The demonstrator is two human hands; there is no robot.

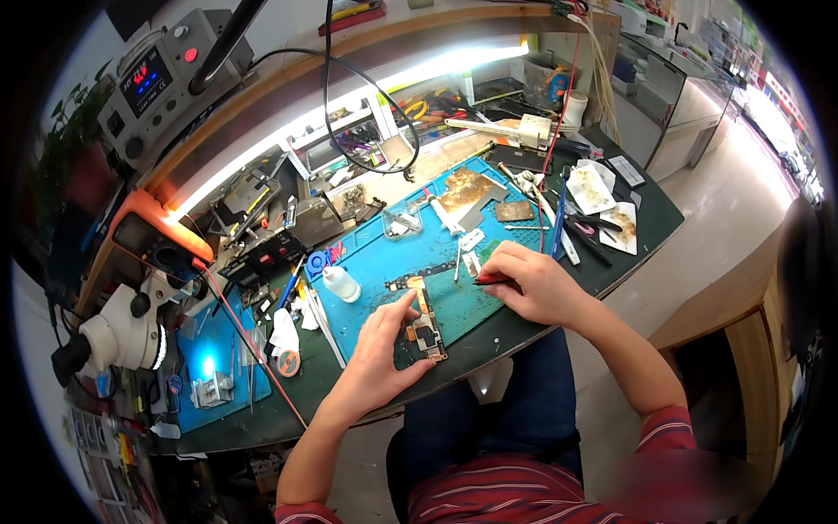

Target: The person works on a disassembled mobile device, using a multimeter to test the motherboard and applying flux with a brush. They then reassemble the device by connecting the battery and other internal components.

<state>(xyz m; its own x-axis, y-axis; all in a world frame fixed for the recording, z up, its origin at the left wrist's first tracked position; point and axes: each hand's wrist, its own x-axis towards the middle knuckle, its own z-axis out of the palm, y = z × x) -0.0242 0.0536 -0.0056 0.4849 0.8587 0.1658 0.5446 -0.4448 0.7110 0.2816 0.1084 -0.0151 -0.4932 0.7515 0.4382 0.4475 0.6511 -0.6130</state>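
A long narrow circuit board [426, 321] lies on the blue work mat [384, 262] near the bench's front edge. My left hand [381, 348] rests on the board's left side, thumb and fingers pinching its edge and holding it down. My right hand [531, 284] sits just right of the board, closed on a thin red-handled tool [491, 279] that points left toward the board's upper end. A small grey part [472, 261] lies on the mat just above my right hand.
A white squeeze bottle [340, 284] stands left of the board. A microscope [122, 332] and an orange-framed instrument [157, 236] occupy the left. Tweezers, cutters and stained paper pieces [592, 190] lie at the right on the dark bench [650, 218]. A power supply [161, 79] sits on the shelf.
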